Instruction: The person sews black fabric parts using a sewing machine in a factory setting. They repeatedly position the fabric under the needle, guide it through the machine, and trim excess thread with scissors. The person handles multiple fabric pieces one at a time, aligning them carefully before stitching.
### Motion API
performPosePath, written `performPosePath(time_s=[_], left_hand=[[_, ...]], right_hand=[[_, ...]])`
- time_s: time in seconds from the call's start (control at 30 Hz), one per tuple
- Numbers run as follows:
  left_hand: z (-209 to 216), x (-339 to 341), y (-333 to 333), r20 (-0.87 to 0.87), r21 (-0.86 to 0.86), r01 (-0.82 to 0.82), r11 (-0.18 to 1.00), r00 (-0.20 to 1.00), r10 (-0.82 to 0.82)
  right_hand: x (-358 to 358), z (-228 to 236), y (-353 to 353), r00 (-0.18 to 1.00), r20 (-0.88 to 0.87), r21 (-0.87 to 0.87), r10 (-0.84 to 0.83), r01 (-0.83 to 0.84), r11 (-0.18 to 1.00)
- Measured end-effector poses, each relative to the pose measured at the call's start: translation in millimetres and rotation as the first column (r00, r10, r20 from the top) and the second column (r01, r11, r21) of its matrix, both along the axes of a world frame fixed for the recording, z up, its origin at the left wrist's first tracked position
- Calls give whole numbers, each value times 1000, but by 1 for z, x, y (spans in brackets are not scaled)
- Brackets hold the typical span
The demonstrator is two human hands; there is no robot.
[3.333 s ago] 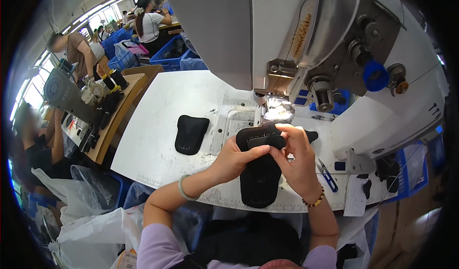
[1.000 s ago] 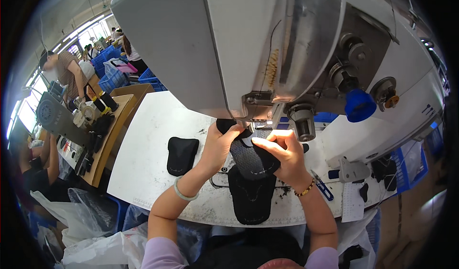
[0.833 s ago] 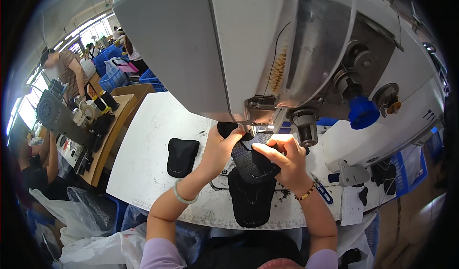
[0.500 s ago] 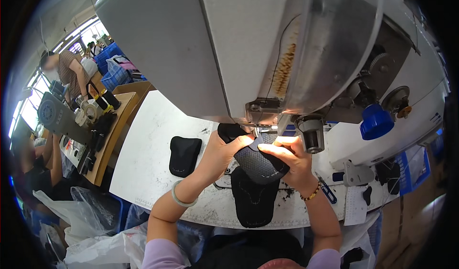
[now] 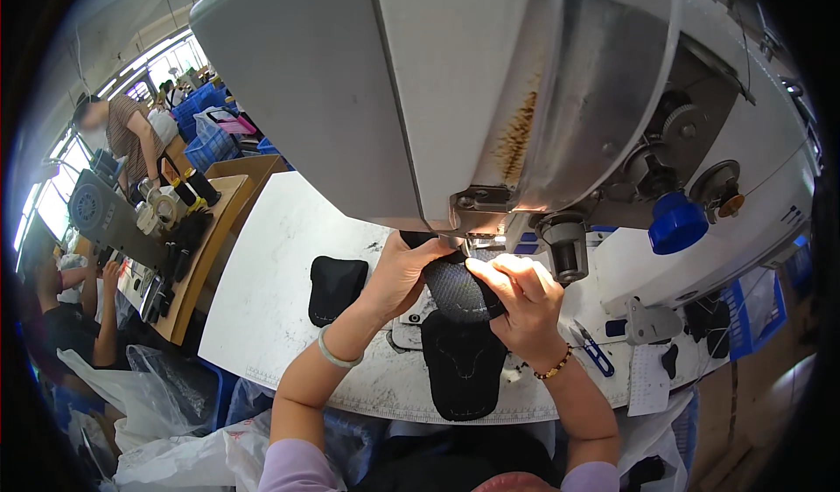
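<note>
A dark fabric piece with a grey textured patch [image 5: 461, 294] lies under the needle area of a large grey-white sewing machine [image 5: 324, 107]. My left hand [image 5: 395, 275] grips its left side, the thumb stretched toward the needle. On the right side my right hand [image 5: 528, 307] pinches the edge with thumb and forefinger close to the needle. The needle tip itself is hard to make out. Nearer me, a black rounded fabric piece [image 5: 465, 371] with light stitch lines lies flat on the table, partly covered by the held one. Another black piece [image 5: 338, 289] lies left of my left hand.
Blue-handled thread snips [image 5: 596, 352] and a white paper slip [image 5: 649, 378] lie right of my right forearm on the white table [image 5: 262, 273]. A blue tension knob [image 5: 677, 223] juts from the machine. At left, other people sit and stand near a second machine [image 5: 114, 216].
The held fabric piece has turned and shifted a little left and farther under the needle. My right hand has closed in more tightly and moved slightly; my left hand stays on the fabric.
</note>
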State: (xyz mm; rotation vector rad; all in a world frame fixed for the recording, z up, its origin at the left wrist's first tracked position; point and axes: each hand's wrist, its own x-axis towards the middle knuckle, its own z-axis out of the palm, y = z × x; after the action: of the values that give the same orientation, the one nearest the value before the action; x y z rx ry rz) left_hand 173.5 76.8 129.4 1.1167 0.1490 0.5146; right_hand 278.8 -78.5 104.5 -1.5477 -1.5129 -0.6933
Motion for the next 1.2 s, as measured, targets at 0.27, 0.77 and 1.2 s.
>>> performPosePath(time_s=[0.27,0.77,1.2], left_hand=[[-4,2,0,-4,-17,-41,999,999,41],[-6,3,-9,54,-5,-120,993,991,120],[-4,0,-22,29,-18,-237,971,971,237]], right_hand=[[1,-4,-1,981,184,107,-60,41,993],[4,6,-6,979,200,86,-46,29,996],[8,2,-8,979,185,80,-80,66,995]])
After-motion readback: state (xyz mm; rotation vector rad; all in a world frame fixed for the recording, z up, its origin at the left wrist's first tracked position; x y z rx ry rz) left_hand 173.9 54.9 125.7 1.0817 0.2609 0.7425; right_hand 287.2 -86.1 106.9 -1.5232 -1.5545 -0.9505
